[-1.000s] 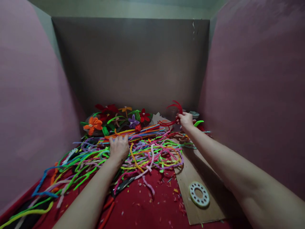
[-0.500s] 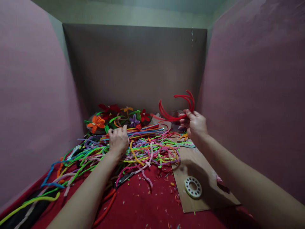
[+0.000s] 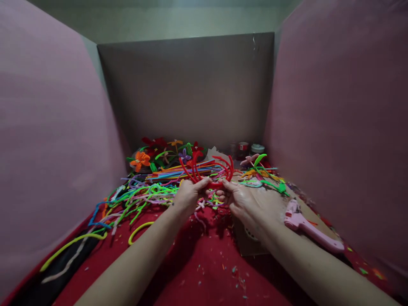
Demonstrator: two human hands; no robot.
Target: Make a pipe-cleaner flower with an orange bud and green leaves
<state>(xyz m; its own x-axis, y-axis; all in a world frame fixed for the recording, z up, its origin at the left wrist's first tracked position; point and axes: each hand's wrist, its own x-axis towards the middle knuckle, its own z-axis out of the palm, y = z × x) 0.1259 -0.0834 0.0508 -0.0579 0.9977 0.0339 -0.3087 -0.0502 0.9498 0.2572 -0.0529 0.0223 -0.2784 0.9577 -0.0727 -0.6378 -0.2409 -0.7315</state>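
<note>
Several curved red pipe cleaners are bunched together in front of me, their ends fanning upward on both sides. My left hand pinches the bunch at its left part, and my right hand pinches it at the right. Both hands are closed, close together, above the near edge of a tangled pile of coloured pipe cleaners. Behind the red bunch lies a neater bundle of straight pipe cleaners. My right forearm partly hides a roll of tape.
Finished pipe-cleaner flowers stand at the back left. A pink glue gun lies on cardboard at the right. Jars are at the back right. Fluffy scraps dot the red cloth. Pink walls flank both sides.
My right hand has brought the red pipe cleaners left and down to the middle. My left hand has left the pile and taken hold of them. The view has shifted, showing the glue gun.
</note>
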